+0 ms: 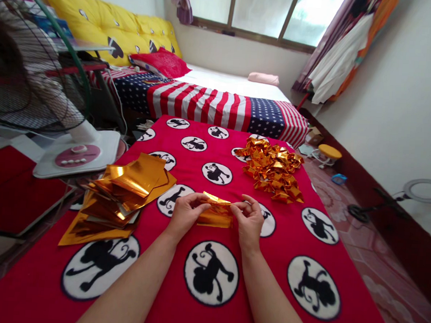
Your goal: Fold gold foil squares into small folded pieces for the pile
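Note:
A sheet of shiny gold foil paper (215, 217) lies on the red cloth in front of me, its far part folded over. My left hand (188, 211) pinches the left end of the fold between thumb and fingers. At the right end, my right hand (249, 219) grips the same fold in the same way. To the left lies a loose stack of gold foil sheets (134, 176), fanned out unevenly. Farther off on the right is a heap of folded gold paper pieces (273, 167), touched by neither hand.
The red cloth (262, 291) with black monkey figures in white circles covers the table. On the left stands a fan (80, 143), close to the foil stack. Behind is a bed (212, 103) with a striped and starred cover. A yellow stool (329, 152) stands at right.

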Available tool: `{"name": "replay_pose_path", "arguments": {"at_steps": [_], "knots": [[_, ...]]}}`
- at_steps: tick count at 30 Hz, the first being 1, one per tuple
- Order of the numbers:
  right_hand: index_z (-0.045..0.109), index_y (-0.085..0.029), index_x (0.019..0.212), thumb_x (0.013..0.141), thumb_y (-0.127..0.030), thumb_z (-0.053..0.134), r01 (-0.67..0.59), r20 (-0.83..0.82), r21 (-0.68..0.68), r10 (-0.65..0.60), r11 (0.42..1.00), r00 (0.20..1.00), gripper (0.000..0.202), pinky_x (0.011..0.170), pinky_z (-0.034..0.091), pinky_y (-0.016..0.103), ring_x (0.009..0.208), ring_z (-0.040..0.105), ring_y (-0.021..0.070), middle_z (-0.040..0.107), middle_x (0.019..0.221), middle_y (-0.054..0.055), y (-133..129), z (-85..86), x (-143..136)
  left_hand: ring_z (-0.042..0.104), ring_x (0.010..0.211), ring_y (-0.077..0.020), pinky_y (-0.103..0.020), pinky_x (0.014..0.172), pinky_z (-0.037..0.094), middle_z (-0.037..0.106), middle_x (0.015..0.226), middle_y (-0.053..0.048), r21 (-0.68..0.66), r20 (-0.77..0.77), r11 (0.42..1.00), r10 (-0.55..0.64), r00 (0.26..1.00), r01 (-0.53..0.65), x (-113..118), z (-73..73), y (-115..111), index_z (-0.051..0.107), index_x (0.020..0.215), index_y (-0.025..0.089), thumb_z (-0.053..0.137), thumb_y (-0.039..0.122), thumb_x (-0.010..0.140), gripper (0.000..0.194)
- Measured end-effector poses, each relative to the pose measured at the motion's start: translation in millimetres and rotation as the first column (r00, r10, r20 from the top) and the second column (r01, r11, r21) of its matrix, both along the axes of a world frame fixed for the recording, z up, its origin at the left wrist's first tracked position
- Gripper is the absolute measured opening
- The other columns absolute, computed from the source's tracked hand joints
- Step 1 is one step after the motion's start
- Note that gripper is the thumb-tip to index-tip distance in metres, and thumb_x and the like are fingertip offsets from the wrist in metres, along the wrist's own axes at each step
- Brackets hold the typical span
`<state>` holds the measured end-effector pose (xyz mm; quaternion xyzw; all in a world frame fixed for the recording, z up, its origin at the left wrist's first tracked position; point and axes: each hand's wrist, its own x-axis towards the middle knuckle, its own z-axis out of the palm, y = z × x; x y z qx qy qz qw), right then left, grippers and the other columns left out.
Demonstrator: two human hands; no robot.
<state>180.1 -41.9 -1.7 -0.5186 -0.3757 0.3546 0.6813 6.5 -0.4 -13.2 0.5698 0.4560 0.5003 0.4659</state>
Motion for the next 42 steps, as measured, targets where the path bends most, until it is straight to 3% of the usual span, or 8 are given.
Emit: {"name": "replay_pose_path", "arguments": {"at_steps": [7,23,30,35,38,42], "knots": [[0.056,-0.017,0.107,0.071,-0.030,0.076,0.009,0.049,-0.008,-0.009,1.000,0.999,0.044,0.068,0.051,0.029,0.067,0.063,0.0148,0.067,0.072,-0.001,0,-1.2,1,0.071,0.074,-0.0183,-0.026,0.067,0.057,0.075,0.082,-0.006,0.003,0.029,1.000,0.000,1.000,0.000,0,0.5,2,0.071,0.096,0.015,0.075,0.024,0.068,0.029],[0.056,-0.018,0.106,0.070,-0.030,0.077,0.009,0.042,-0.007,-0.009,1.000,0.999,0.043,0.069,0.050,0.029,0.069,0.064,0.0152,0.068,0.075,0.000,1,-2.0,1,0.071,0.073,-0.0185,-0.025,0.065,0.057,0.075,0.078,-0.005,-0.076,0.124,0.997,-0.016,0.992,0.025,0,9.4,0,0.072,0.093,0.015,0.078,0.021,0.062,0.032],[0.056,-0.019,0.107,0.072,-0.029,0.075,-0.008,0.056,-0.012,0.008,1.000,0.998,0.041,0.061,0.046,0.024,0.065,0.061,0.0127,0.066,0.073,-0.002,1,-5.8,1,0.069,0.067,-0.0176,-0.026,0.064,0.055,0.075,0.074,-0.006,-0.159,0.106,0.987,0.022,0.994,-0.005,-1,10.1,-1,0.076,0.078,0.014,0.078,0.022,0.061,0.019],[0.058,-0.019,0.106,0.075,-0.030,0.073,-0.008,0.132,-0.031,0.012,0.999,0.991,0.036,0.055,0.043,0.023,0.064,0.059,0.0129,0.064,0.074,-0.002,2,-6.4,0,0.067,0.069,-0.0177,-0.027,0.067,0.053,0.074,0.073,-0.005,-0.083,0.016,0.994,0.078,0.997,-0.076,-1,4.8,0,0.077,0.077,0.017,0.078,0.024,0.064,0.014],[0.058,-0.020,0.105,0.076,-0.030,0.071,0.003,0.152,-0.036,0.002,0.999,0.988,0.034,0.054,0.042,0.022,0.063,0.057,0.0124,0.063,0.074,-0.002,1,-4.8,0,0.065,0.070,-0.0167,-0.026,0.065,0.051,0.071,0.074,-0.004,0.038,-0.048,0.996,0.082,0.995,-0.080,-1,4.0,1,0.077,0.072,0.019,0.076,0.023,0.067,0.007],[0.058,-0.019,0.106,0.076,-0.029,0.071,0.014,0.173,-0.036,-0.008,0.999,0.985,0.034,0.054,0.041,0.023,0.062,0.057,0.0123,0.063,0.074,-0.002,0,-2.4,-1,0.062,0.082,-0.0172,-0.028,0.073,0.050,0.066,0.099,-0.007,0.240,-0.169,0.965,0.144,0.975,-0.101,-3,9.6,1,0.076,0.069,0.020,0.076,0.024,0.068,0.004]]}}
